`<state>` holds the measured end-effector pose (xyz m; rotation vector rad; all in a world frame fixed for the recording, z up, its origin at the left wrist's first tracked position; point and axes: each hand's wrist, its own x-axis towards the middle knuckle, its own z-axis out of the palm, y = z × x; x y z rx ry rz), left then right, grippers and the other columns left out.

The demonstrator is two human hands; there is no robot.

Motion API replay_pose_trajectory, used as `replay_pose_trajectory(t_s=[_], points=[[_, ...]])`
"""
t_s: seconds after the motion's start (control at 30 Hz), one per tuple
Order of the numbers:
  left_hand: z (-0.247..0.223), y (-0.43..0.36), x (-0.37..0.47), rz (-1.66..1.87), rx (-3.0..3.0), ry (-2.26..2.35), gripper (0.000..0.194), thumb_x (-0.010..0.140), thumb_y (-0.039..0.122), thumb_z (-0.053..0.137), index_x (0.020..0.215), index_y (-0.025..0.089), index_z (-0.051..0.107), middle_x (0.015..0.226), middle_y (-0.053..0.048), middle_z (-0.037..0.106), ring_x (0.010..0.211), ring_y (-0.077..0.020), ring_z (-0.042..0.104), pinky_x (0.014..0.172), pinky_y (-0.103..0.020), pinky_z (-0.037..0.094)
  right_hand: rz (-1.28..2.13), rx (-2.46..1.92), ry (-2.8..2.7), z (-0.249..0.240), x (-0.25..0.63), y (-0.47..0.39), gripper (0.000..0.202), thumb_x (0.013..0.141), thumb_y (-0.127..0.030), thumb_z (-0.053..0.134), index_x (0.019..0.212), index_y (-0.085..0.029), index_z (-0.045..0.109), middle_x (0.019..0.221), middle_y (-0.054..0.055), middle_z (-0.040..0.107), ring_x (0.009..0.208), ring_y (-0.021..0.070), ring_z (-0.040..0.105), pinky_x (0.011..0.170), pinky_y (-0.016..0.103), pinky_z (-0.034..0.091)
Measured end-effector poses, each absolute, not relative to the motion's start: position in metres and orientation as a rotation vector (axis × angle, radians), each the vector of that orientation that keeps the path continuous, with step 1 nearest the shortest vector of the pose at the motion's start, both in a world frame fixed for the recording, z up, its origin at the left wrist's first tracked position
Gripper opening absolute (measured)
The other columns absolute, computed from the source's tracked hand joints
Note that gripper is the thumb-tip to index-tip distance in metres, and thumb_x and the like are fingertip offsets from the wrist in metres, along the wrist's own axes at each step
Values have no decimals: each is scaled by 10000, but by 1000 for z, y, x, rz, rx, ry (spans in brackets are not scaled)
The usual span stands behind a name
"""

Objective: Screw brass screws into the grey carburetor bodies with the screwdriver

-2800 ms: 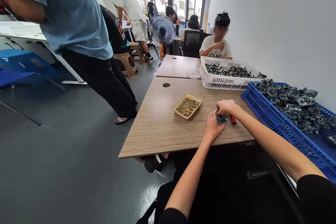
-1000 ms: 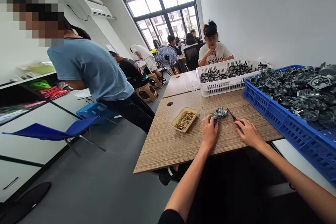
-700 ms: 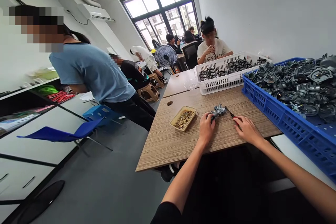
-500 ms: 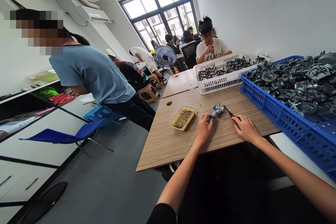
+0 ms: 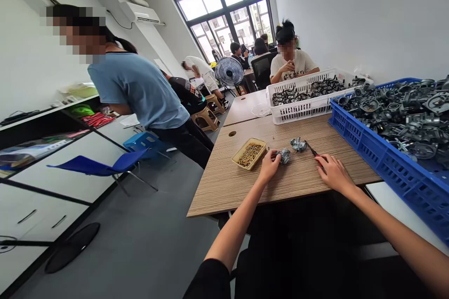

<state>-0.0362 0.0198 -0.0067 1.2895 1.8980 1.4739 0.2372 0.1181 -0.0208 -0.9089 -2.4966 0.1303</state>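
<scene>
Shifted left over the last half second, the left hand now holds a silver-grey cast-metal part apart from a second silver-grey casting on the brown wood-grain table; thumb and fingers pinch the part's left side. Farther right, the right hand lies curled over the red handle of a dark-shafted screwdriver, its tip touching or just beside the second casting. Steadiest, I judge, is gripping the solid body and keeping that tip clear of fingers. Around them, left to right: a beige plastic tray of brass-coloured pieces, cramping the left hand; a white slotted plastic basket beyond; a heaped blue plastic crate, limiting room rightward.
</scene>
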Motion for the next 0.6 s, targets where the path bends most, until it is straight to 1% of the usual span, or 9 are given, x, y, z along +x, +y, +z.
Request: replay_pose_trajectory(t_s=[0.1,0.23,0.37,0.43,0.5,0.6], points=[[-8,21,-35,1450,1251,1928,183,943,274,607,1092,179,651,1077,-93,741,970,-193,716,919,-349,569,111,-892,-2488,-24,237,121,371,995,-311,448,1295,-207,641,1269,136,656,1084,283,619,897,424,487],[-5,23,-38,1383,1271,1961,194,943,264,620,1108,164,634,1073,-106,742,917,-194,722,869,-352,590,90,-877,-2462,-30,237,125,360,995,-320,447,1282,-215,637,1258,130,659,1094,288,617,892,424,490],[11,22,-55,1283,1403,2051,217,929,249,639,1124,152,638,1066,-108,739,896,-186,718,828,-331,598,102,-860,-2458,-32,237,129,363,995,-329,440,1284,-227,634,1255,129,655,1100,293,612,889,440,494],[24,19,-71,1218,1487,2121,206,929,237,632,1117,154,650,1053,-102,741,898,-179,714,833,-313,591,112,-855,-2458,-32,238,129,362,987,-331,447,1283,-238,634,1246,128,654,1100,295,607,884,444,494],[39,16,-90,1104,1568,2199,164,946,232,598,1074,159,670,1059,-90,748,918,-174,709,857,-295,574,112,-855,-2458,-31,238,130,360,984,-335,449,1282,-245,630,1233,125,653,1093,295,605,880,442,491],[57,9,-122,754,1584,2391,162,952,239,582,1038,167,697,1058,-74,756,941,-184,700,844,-278,553,101,-855,-2461,-28,238,129,350,993,-338,438,1273,-243,623,1227,119,654,1090,288,608,876,433,487]])
